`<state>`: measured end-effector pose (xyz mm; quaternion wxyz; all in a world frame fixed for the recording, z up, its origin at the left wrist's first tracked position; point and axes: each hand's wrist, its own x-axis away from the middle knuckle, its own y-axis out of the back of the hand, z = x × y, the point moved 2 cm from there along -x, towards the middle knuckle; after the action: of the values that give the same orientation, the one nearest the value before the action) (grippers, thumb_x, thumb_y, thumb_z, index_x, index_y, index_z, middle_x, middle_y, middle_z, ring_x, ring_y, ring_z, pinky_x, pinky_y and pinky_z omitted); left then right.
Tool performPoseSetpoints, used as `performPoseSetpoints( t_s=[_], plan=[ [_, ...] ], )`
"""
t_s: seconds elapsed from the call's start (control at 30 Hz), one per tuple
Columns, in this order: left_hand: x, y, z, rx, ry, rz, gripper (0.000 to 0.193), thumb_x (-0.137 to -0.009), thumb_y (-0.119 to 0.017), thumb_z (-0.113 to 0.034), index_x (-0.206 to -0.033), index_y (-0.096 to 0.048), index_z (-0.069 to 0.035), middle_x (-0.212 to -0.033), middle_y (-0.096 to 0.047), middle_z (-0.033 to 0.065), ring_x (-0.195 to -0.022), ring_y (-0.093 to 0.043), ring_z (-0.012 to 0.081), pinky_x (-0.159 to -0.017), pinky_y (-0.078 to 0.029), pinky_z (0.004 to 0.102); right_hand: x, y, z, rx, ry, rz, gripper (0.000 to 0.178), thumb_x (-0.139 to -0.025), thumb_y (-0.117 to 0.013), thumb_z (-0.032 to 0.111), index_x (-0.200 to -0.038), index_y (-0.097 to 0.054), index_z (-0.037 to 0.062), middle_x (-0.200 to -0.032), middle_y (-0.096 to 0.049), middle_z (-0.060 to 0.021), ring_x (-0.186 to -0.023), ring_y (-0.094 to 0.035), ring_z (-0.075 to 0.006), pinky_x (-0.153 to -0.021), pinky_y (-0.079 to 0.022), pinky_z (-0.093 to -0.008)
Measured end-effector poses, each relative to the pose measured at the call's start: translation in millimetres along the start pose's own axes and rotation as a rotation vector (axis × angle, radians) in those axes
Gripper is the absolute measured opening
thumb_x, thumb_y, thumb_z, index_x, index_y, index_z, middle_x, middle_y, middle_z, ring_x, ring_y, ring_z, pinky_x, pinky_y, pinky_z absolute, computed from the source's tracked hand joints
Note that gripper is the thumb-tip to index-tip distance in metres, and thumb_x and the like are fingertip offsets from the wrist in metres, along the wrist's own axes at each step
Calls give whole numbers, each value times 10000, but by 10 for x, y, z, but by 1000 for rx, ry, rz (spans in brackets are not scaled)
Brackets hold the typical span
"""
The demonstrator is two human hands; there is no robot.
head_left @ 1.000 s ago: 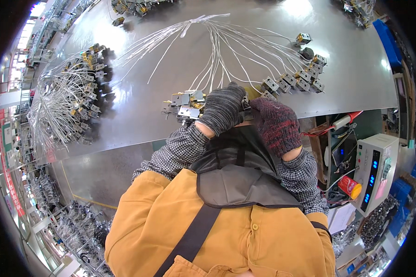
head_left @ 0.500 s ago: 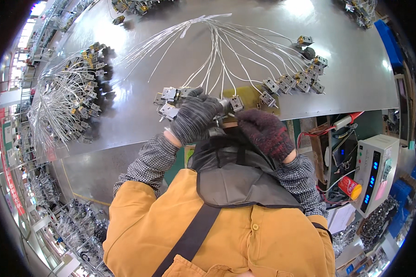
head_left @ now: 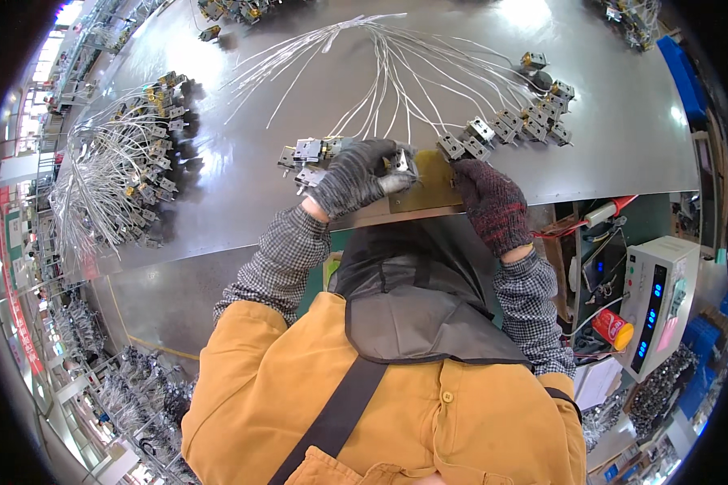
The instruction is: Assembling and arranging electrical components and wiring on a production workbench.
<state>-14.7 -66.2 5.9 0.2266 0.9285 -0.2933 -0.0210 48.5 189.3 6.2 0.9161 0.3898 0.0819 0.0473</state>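
Observation:
In my left hand (head_left: 354, 179), in a grey knit glove, the fingers and thumb close round a small boxy metal unit (head_left: 402, 164) at the edge of a brass-coloured plate (head_left: 427, 184). My right hand (head_left: 493, 206), in a dark red and black knit glove, has curled fingers at the plate's right side. Its fingertips are just below a boxy metal unit (head_left: 450, 146); whether they touch it or pinch something is hidden. Several like units (head_left: 532, 125) with thin silvery leads (head_left: 380, 65) lie beyond my right hand, and more units (head_left: 308, 150) lie beside my left.
A large heap of wired units (head_left: 150, 153) lies on the metal table (head_left: 243, 190) at left, with others (head_left: 239, 10) at the far edge. Beside the table's right front stand a box with a blue digital display (head_left: 659, 307), a red-and-yellow container (head_left: 612, 330) and a red-handled tool (head_left: 607, 210).
Both hands have moved away from me, off the table's front edge, and the right hand has shifted rightward. Units near the brass plate have shifted, and the silvery leads have moved slightly.

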Motion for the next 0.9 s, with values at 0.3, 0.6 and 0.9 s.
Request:
performPoseSetpoints(
  t_s=[0.3, 0.6, 0.9],
  plan=[
    [-61, -222, -161, -687, -173, -2, 510, -778, -865, -416, -1101, -723, -48, -961, -713, 176, -904, -702, 374, -845, -533, 439, 48, 61, 240, -157, -9, 102, 219, -990, -668, 129, -1193, -720, 67, -1099, -747, -186, -1017, -725, -375, -887, -577, -437],
    [-68, -382, -262, -731, -153, -118, 530, -697, -887, -465, -997, -690, -76, -925, -680, 157, -917, -692, 370, -820, -515, 482, -54, 113, 514, 82, 126, 135, 264, -898, -696, 80, -1157, -742, 56, -1093, -759, -175, -989, -741, -366, -885, -593, -437],
    [-148, -427, -196, -791, -86, -51, 640, -698, -880, -554, -1037, -705, -40, -976, -679, 180, -939, -683, 376, -862, -507, 481, -91, 197, 568, 232, 72, 188, 270, -865, -695, 84, -1130, -742, 70, -1060, -752, -183, -983, -728, -386, -876, -584, -457]
  ],
)
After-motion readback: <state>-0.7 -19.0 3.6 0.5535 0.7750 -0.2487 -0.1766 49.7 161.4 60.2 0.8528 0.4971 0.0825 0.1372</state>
